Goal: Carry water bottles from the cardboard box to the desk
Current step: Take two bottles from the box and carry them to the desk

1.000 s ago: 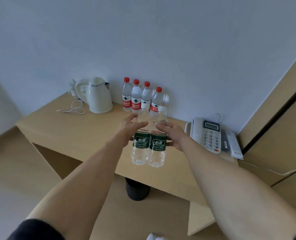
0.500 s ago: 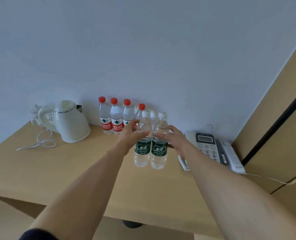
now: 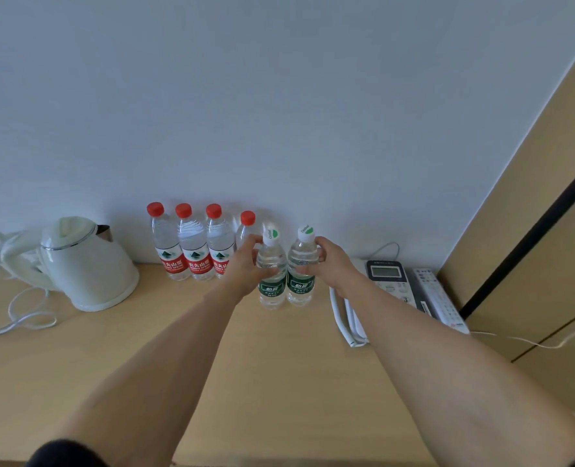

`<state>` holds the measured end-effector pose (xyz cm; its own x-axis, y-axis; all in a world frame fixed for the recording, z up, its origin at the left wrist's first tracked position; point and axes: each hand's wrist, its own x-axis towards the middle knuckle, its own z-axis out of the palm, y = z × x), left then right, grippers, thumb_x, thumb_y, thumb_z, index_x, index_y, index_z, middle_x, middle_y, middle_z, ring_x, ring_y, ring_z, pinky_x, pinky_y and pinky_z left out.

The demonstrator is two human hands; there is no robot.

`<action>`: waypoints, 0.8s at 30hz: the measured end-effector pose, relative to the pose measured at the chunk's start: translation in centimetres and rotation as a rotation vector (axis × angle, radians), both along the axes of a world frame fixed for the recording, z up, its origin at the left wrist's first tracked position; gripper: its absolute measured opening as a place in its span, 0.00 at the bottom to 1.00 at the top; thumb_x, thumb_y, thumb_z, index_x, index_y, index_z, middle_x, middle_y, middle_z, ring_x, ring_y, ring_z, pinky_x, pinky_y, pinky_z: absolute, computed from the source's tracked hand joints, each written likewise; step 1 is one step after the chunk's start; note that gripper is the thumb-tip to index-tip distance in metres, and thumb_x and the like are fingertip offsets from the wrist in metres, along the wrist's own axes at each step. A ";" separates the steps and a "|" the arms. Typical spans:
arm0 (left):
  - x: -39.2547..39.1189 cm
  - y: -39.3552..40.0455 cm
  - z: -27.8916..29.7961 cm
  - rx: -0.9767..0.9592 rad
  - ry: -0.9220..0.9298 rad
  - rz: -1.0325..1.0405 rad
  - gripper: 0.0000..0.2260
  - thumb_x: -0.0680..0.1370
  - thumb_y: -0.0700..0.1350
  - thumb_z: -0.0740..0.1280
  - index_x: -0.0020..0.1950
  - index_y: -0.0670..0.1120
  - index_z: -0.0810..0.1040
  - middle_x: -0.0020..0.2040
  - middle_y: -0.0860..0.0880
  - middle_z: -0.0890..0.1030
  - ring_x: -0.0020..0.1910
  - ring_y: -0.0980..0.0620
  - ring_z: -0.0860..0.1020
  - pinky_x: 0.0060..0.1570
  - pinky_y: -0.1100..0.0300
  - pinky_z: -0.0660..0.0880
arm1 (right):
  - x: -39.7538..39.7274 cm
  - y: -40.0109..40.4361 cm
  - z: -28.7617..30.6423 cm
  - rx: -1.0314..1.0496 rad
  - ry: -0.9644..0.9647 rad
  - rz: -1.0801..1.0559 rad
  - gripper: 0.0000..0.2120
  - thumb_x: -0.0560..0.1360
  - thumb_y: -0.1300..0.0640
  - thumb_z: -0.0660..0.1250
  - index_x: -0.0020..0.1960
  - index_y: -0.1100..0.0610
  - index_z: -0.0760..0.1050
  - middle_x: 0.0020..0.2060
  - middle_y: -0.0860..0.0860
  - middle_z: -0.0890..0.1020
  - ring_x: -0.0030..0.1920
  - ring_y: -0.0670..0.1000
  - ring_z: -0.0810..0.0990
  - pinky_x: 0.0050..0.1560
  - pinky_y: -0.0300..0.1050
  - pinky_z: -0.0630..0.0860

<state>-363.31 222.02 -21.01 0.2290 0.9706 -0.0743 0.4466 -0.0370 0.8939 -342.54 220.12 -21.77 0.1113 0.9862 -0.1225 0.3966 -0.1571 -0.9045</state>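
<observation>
Centre of frame: two clear plastic water bottles w/ green labels and white caps, upright and side by side, touching. The left-hand green-label bottle (image 3: pixel 272 271) sits in the left hand (image 3: pixel 244 268), fingers and thumb curled round its upper body; the right-hand green-label bottle (image 3: pixel 301 267) is gripped the same way by the right hand (image 3: pixel 330 261). Both bottle bases are at the light wooden desk (image 3: pixel 144 358) surface; cannot tell if they touch it or hang just above.

Just left of them, along the white wall (image 3: pixel 279 96), a row of four clear bottles w/ red caps and red labels (image 3: pixel 192 247); the 4th, rightmost, is partly hidden behind the left hand. Total: six bottles in view.

Left of frame: one white electric kettle (image 3: pixel 87 264) w/ a white cord (image 3: pixel 23 315) looping toward the left edge. Right of centre: one white desk phone (image 3: pixel 385 281), its handset (image 3: pixel 350 315) lying beside it, partly behind the right forearm, and one white remote control (image 3: pixel 439 298) just right of the phone, near the desk's right edge by the tan wooden panel (image 3: pixel 532 197).

Open desktop runs across the lower half of frame, btwn kettle and phone, crossed only by the two forearms.
</observation>
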 end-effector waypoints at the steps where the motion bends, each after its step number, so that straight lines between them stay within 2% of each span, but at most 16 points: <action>1: -0.1 0.2 -0.2 -0.004 0.010 0.000 0.27 0.73 0.38 0.77 0.66 0.50 0.69 0.54 0.47 0.83 0.53 0.48 0.81 0.55 0.51 0.77 | -0.1 0.2 -0.1 0.001 -0.016 -0.004 0.29 0.65 0.58 0.82 0.61 0.48 0.74 0.52 0.49 0.84 0.56 0.53 0.82 0.62 0.59 0.77; 4: -0.3 0.8 -0.6 -0.012 0.007 -0.008 0.27 0.73 0.39 0.77 0.65 0.53 0.69 0.54 0.50 0.82 0.51 0.55 0.80 0.52 0.54 0.75 | -0.3 0.6 -0.4 -0.004 -0.053 -0.011 0.28 0.65 0.57 0.82 0.62 0.48 0.74 0.50 0.47 0.83 0.55 0.52 0.81 0.61 0.57 0.77; 7: -0.5 1.5 -0.6 -0.038 -0.011 -0.016 0.27 0.73 0.38 0.77 0.67 0.51 0.69 0.57 0.47 0.82 0.54 0.50 0.81 0.57 0.49 0.77 | -0.6 0.7 -0.6 -0.020 -0.090 -0.024 0.30 0.66 0.57 0.82 0.65 0.50 0.74 0.50 0.46 0.82 0.54 0.52 0.80 0.60 0.53 0.77; 9: -0.5 1.8 -0.2 -0.041 0.028 -0.040 0.27 0.73 0.38 0.76 0.67 0.49 0.68 0.57 0.45 0.82 0.55 0.47 0.81 0.60 0.45 0.78 | -0.7 0.8 -0.7 -0.022 -0.089 -0.038 0.30 0.66 0.57 0.82 0.65 0.52 0.74 0.54 0.48 0.83 0.56 0.53 0.81 0.61 0.54 0.77; 12: -0.4 2.1 0.8 0.011 0.159 -0.082 0.28 0.72 0.43 0.77 0.68 0.46 0.69 0.59 0.46 0.80 0.57 0.45 0.80 0.60 0.44 0.78 | -0.7 0.7 -0.5 -0.022 -0.103 -0.042 0.31 0.65 0.57 0.82 0.65 0.52 0.75 0.57 0.49 0.83 0.59 0.53 0.81 0.63 0.54 0.76; 15: -0.5 2.5 2.9 0.219 0.386 -0.076 0.30 0.71 0.49 0.78 0.70 0.48 0.72 0.59 0.47 0.79 0.57 0.47 0.78 0.56 0.52 0.77 | -0.8 0.4 -0.2 -0.021 -0.112 -0.061 0.32 0.65 0.57 0.82 0.65 0.51 0.74 0.58 0.47 0.80 0.59 0.51 0.79 0.64 0.53 0.75; 18: -0.4 3.4 5.5 0.393 0.549 -0.088 0.23 0.72 0.50 0.77 0.65 0.51 0.79 0.54 0.49 0.82 0.53 0.48 0.80 0.51 0.54 0.78 | -1.0 0.3 0.1 0.031 -0.128 -0.115 0.29 0.64 0.57 0.82 0.60 0.47 0.75 0.54 0.48 0.80 0.54 0.50 0.80 0.59 0.48 0.77; 21: 0.2 4.4 6.9 0.429 0.682 -0.173 0.18 0.72 0.48 0.77 0.61 0.48 0.82 0.54 0.48 0.84 0.52 0.48 0.81 0.51 0.54 0.78 | -1.2 0.1 0.3 0.061 -0.197 -0.126 0.27 0.64 0.56 0.82 0.59 0.49 0.75 0.51 0.45 0.79 0.52 0.49 0.79 0.55 0.45 0.75; 24: 0.8 5.5 7.3 0.437 0.721 -0.219 0.19 0.72 0.48 0.78 0.61 0.46 0.83 0.54 0.48 0.84 0.52 0.47 0.81 0.53 0.53 0.78 | -1.3 0.0 0.6 0.071 -0.251 -0.116 0.28 0.64 0.55 0.82 0.61 0.52 0.76 0.52 0.46 0.80 0.52 0.49 0.80 0.54 0.44 0.75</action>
